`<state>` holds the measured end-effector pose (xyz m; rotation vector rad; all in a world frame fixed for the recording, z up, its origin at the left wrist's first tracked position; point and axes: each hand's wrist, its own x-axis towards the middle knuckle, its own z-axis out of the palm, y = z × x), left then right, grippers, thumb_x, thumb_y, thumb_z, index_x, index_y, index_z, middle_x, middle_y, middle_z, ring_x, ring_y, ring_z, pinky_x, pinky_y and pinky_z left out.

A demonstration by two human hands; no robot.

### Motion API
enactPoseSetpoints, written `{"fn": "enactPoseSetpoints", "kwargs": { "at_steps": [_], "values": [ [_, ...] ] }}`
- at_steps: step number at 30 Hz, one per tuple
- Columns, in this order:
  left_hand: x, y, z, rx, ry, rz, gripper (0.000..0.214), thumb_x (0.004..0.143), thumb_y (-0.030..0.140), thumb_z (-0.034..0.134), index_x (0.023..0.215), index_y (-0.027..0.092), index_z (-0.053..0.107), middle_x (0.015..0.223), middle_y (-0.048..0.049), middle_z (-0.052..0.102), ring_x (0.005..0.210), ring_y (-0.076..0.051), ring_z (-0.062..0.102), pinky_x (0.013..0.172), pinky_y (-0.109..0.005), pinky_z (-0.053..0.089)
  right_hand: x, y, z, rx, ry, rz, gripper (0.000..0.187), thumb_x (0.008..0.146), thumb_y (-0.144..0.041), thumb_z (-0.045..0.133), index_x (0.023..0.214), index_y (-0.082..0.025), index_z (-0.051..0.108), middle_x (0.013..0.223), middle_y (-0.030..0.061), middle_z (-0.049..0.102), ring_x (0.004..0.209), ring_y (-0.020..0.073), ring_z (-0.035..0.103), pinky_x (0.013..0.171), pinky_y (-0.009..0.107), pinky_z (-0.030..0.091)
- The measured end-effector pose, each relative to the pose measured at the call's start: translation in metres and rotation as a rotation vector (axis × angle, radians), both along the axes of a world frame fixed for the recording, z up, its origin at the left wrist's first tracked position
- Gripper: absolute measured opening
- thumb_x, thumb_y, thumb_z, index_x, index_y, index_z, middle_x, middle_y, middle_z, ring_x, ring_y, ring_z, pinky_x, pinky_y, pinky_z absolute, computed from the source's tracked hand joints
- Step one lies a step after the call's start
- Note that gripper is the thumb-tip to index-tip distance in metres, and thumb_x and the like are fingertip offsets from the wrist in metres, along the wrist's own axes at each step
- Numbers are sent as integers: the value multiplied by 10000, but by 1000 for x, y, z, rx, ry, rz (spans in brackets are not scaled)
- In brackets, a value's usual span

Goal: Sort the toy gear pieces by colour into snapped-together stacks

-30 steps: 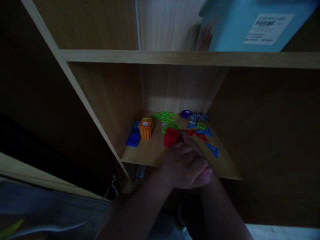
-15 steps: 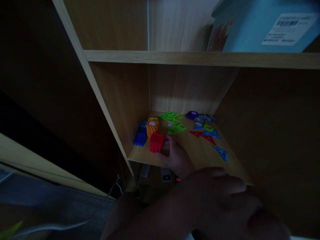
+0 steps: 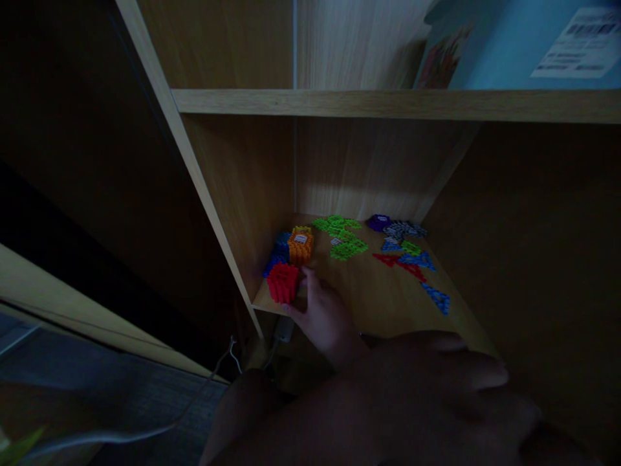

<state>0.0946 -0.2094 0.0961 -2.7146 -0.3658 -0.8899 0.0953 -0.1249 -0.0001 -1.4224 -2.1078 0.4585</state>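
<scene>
On a low wooden shelf (image 3: pixel 378 304) my right hand (image 3: pixel 323 314) is closed around a red stack of toothed plastic pieces (image 3: pixel 283 283) at the front left corner. Just behind it stand an orange stack (image 3: pixel 301 247) and a blue stack (image 3: pixel 274 260) against the left wall. My left hand (image 3: pixel 436 388) hovers close to the camera at the bottom right. It is dark and blurred, its fingers stretched out to the right with nothing in them. It hides my right forearm.
Loose green pieces (image 3: pixel 342 236), a purple piece (image 3: pixel 378 222), grey pieces (image 3: pixel 402 228) and red and blue flat pieces (image 3: pixel 412 262) lie scattered further back and right. A blue box (image 3: pixel 509 45) sits on the shelf above. A cable (image 3: pixel 228 362) hangs below the shelf.
My right hand has slid the red stack from mid-shelf to the front left corner. My left hand has pulled back from the shelf towards the camera.
</scene>
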Motion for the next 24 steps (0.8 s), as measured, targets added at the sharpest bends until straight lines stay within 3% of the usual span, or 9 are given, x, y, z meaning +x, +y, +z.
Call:
{"fn": "enactPoseSetpoints", "kwargs": {
  "at_steps": [4, 8, 13, 18, 24],
  "values": [
    [2, 8, -2, 85, 89, -58, 445, 1129, 567, 458, 958, 310, 779, 852, -4, 720, 760, -160, 653, 754, -363, 560, -7, -4, 3, -1, 0, -8, 735, 959, -364, 795, 1564, -161, 431, 1322, 188, 752, 1188, 329, 732, 1018, 453, 574],
    [-2, 18, 0, 137, 152, -107, 386, 1099, 601, 502, 999, 373, 797, 934, -9, 745, 839, -189, 692, 704, -375, 568, -5, -5, 3, -16, 16, -7, 753, 953, -356, 797, 1575, -163, 420, 1344, 202, 745, 1196, 348, 732, 1027, 483, 575],
    [-4, 19, 6, 166, 238, -115, 330, 1065, 616, 570, 1012, 392, 807, 944, -6, 752, 878, -197, 706, 732, -387, 601, 1, -5, 3, -50, 28, -11, 816, 911, -352, 845, 1591, -208, 417, 1261, 159, 782, 1180, 348, 748, 1011, 477, 582],
    [0, 16, 13, 139, 281, -76, 412, 1051, 667, 557, 888, 389, 813, 904, -1, 748, 926, -197, 719, 750, -375, 606, -4, -7, -1, -63, 78, 2, 800, 898, -350, 861, 1575, -243, 448, 1267, 136, 783, 1166, 328, 757, 996, 457, 593],
    [-3, 8, 11, 75, 178, -5, 403, 1108, 610, 471, 1020, 429, 819, 915, 3, 766, 897, -189, 725, 795, -409, 624, -18, -8, -5, -19, 120, 33, 743, 925, -334, 845, 1554, -218, 468, 1277, 149, 775, 1198, 309, 743, 1032, 461, 592]
  ]
}}
